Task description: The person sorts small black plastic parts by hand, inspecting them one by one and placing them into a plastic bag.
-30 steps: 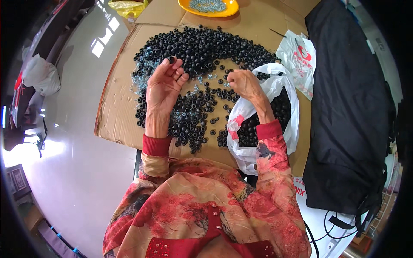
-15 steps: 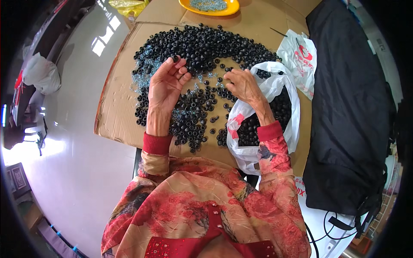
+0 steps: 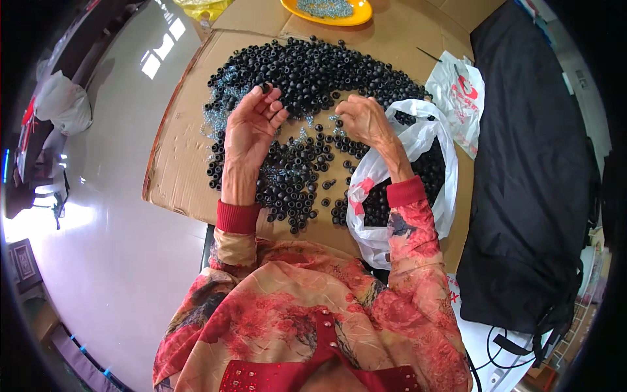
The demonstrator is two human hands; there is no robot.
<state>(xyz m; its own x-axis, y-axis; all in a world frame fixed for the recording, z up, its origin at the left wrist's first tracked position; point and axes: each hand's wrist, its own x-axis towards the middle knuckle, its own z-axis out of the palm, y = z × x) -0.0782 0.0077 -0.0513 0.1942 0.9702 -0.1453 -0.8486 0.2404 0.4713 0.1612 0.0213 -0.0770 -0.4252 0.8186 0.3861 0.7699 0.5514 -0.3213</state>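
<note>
Over the last second the left hand (image 3: pixel 251 127) has slid a little up the flattened brown cardboard sheet (image 3: pixel 179 157) on the counter, its fingers now loosely spread with one small black ring-shaped rubber bead pinched at the tips, at the edge of the big heap of such beads (image 3: pixel 307 72). The right hand (image 3: pixel 362 117) has barely shifted, curled over scattered beads beside the white plastic bag (image 3: pixel 418 140) half full of them; whether it holds anything I cannot tell, but the sorting looks to be carrying on steadily.

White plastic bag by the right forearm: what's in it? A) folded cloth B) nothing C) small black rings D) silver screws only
C: the white plastic bag lies open, showing a dark mass of the same small black rings that are heaped on the cardboard sheet.
</note>
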